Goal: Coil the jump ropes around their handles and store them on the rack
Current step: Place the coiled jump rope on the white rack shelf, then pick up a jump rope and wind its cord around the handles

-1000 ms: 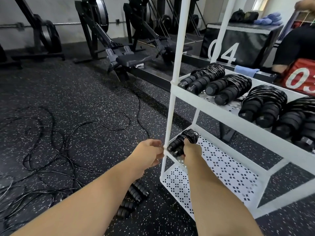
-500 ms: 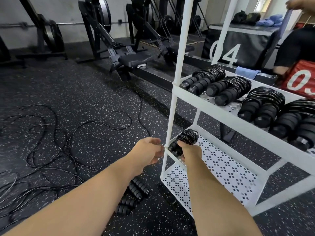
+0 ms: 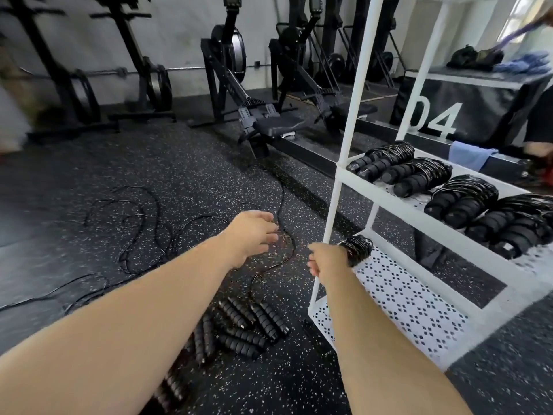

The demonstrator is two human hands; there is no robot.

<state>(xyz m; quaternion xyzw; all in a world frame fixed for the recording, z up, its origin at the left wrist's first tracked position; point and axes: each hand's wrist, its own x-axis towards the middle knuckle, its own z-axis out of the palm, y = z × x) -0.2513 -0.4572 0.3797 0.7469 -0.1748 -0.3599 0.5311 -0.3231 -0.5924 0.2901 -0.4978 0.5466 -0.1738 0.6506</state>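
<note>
The white rack [image 3: 338, 172] stands on the right. Several coiled jump ropes [image 3: 419, 175] lie on its upper shelf. My right hand [image 3: 327, 260] holds one coiled jump rope [image 3: 359, 250] at the near left corner of the middle perforated shelf [image 3: 419, 301]; the fingers are hidden behind the bundle. My left hand [image 3: 254, 232] hovers open over the floor, left of the rack post, holding nothing. Uncoiled ropes trail across the floor [image 3: 143, 223], and their black ribbed handles [image 3: 251, 322] lie grouped below my left forearm.
Rowing machines [image 3: 263, 121] and weight stands line the back wall. A black box marked 04 [image 3: 466, 106] sits behind the rack, with a blue cloth [image 3: 469, 154] beside it. Another person is partly visible at the far right edge [image 3: 538, 115]. The speckled rubber floor spreads to the left.
My left hand has left the rack post and swung left over the floor, fingers spread. My right hand stays on the coiled rope at the shelf corner. The view has shifted left.
</note>
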